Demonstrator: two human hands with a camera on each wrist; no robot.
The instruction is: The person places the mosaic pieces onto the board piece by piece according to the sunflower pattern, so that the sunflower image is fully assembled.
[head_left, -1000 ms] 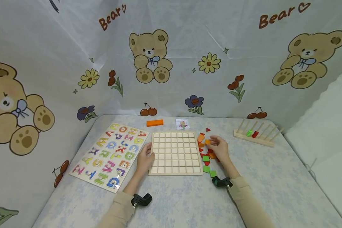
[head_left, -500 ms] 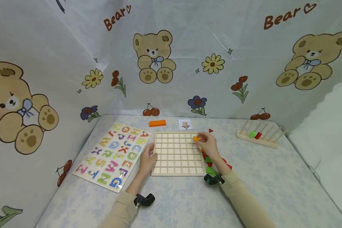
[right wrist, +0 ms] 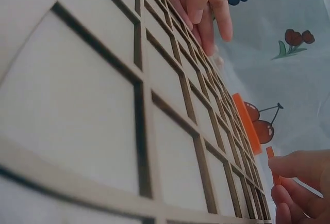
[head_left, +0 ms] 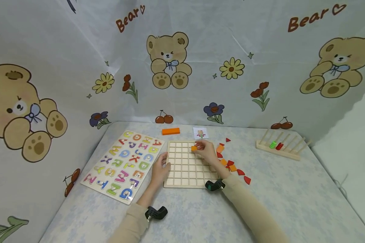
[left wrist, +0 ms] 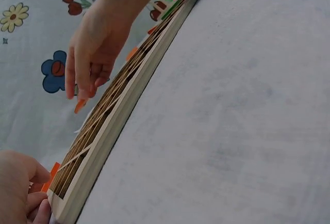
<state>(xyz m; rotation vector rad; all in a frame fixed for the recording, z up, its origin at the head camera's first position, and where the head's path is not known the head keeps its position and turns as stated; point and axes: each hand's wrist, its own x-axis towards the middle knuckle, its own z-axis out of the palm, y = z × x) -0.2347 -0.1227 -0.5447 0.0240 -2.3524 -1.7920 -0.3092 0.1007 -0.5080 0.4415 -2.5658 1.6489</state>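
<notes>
Near twelve o'clock on the grid [head_left: 185, 186], right hand [head_left: 206, 151] pinches a tile [head_left: 193, 148], best lowered flat; left hand [head_left: 160, 170] grips the nine-o'clock edge.

Soft light, hazy wrist views

Diffuse light filled the head view, palest on the white surface [head_left: 353, 158] beyond the right edge of the desk [head_left: 292, 209]; a faint shadow lay under the right sleeve [head_left: 255, 209]. Wide-angle stretch warped the outer bears [head_left: 21, 126]. Both wrist views looked dimmer and hazier, shadows darkening the grid [right wrist: 175, 152].
</notes>
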